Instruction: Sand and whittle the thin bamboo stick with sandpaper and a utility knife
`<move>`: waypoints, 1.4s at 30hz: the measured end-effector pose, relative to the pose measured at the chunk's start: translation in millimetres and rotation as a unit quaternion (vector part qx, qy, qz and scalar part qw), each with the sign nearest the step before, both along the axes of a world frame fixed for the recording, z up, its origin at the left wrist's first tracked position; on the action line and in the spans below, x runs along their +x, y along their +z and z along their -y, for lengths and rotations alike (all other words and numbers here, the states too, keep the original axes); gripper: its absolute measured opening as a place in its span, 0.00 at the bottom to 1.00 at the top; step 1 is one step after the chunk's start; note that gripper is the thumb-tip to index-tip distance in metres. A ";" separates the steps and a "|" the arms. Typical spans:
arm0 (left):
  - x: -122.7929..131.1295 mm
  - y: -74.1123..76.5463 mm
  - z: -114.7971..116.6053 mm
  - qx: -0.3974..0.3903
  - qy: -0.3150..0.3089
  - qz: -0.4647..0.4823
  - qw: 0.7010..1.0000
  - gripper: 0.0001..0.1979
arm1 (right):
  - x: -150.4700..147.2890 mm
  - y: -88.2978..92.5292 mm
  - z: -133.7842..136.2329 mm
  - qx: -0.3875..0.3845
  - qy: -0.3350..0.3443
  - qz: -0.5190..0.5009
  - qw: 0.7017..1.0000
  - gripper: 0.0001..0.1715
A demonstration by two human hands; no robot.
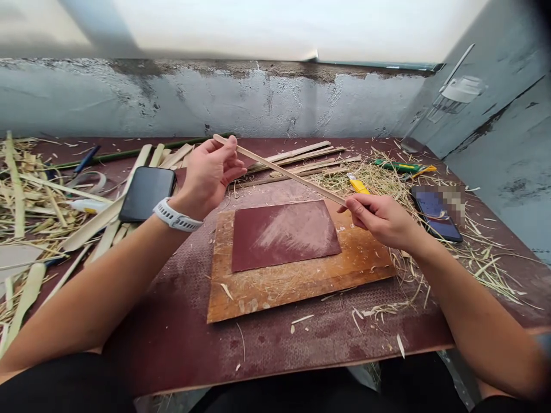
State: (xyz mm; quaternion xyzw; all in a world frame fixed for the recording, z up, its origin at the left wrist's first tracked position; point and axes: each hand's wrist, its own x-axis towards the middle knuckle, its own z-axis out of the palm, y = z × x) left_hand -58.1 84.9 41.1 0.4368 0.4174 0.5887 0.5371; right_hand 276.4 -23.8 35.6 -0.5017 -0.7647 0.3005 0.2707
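- At the far left of the tabletop (172, 344), split bamboo strips (26, 195) and loose shavings lie in a heap, with a white pen-like tool (86, 205) among them.
- A black phone (146, 194) rests face down on some broad pale strips, just beside the left wrist, which wears a white watch band (176, 218).
- The left hand (210, 175) is raised above the tabletop; its fingers (224, 150) are closed in a pinch on the far end of a thin bamboo stick (284, 171).
- The stick slants down from upper left to lower right, held in the air between both hands, above the board below.
- A wooden board (297, 287) lies in the middle of the tabletop, with a dark red sheet of sandpaper (284, 235) flat on it, dusted with pale powder.
- Behind the board, several longer bamboo strips (301, 158) lie side by side near the wall.
- The right hand (381, 218) holds the near end of the stick, its fingers (357, 207) closed around it.
- A yellow utility knife (357, 184) lies just behind the right hand, in the shavings.
- Farther right, a green-handled tool (400, 167) lies in the shavings, and a second phone (434, 213) lies face up.
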 end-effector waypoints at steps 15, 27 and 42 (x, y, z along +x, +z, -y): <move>43.9 -19.9 59.8 -0.022 -0.335 -0.130 0.933 0.23 | -42.5 -8.2 34.8 -0.313 0.122 -0.148 0.930 0.20; 58.0 -14.8 96.0 0.021 -0.355 -0.209 0.911 0.19 | -52.7 -21.1 27.6 -0.083 -0.022 -0.317 0.945 0.15; 54.5 -31.3 83.8 -0.016 -0.362 -0.205 0.909 0.14 | -44.2 -22.4 28.4 0.039 -0.123 -0.150 0.980 0.18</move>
